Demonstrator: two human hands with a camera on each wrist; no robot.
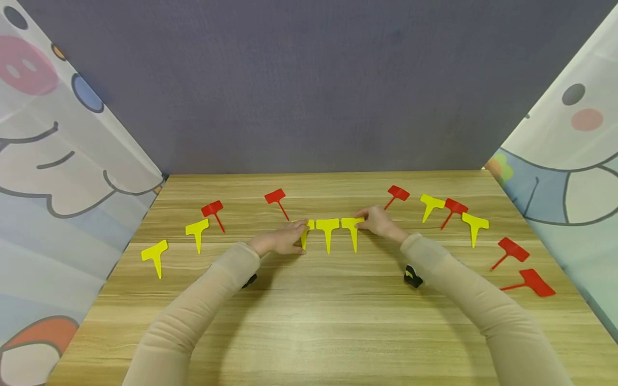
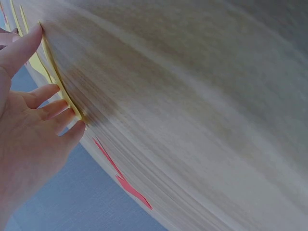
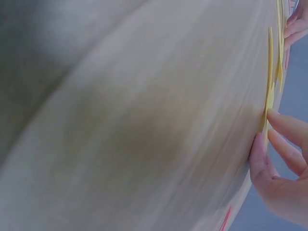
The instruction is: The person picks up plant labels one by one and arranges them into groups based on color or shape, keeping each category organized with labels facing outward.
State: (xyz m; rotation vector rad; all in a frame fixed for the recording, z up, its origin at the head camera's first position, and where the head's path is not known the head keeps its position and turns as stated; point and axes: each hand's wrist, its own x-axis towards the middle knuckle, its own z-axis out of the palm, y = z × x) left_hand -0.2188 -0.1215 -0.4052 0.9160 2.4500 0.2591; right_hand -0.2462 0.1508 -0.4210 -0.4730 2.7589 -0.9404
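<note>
Three yellow T-shaped plant labels lie side by side mid-table in the head view. My left hand (image 1: 285,239) lies over the leftmost yellow plant label (image 1: 310,225), hiding part of it. In the left wrist view its thumb touches one end of that label and its loosely bent fingers rest along the other. Between the hands lies the middle yellow plant label (image 1: 328,226). With thumb and fingertips my right hand (image 1: 379,222) pinches the right end of the head of the right yellow plant label (image 1: 352,228), whose stem points toward me.
More yellow labels (image 1: 197,229) and red labels (image 1: 212,208) lie on the left side of the wooden table (image 1: 309,321). Others, red (image 1: 513,249) and yellow (image 1: 475,222), lie on the right. A grey panel (image 1: 309,91) stands behind; printed curtains (image 1: 569,161) flank both sides.
</note>
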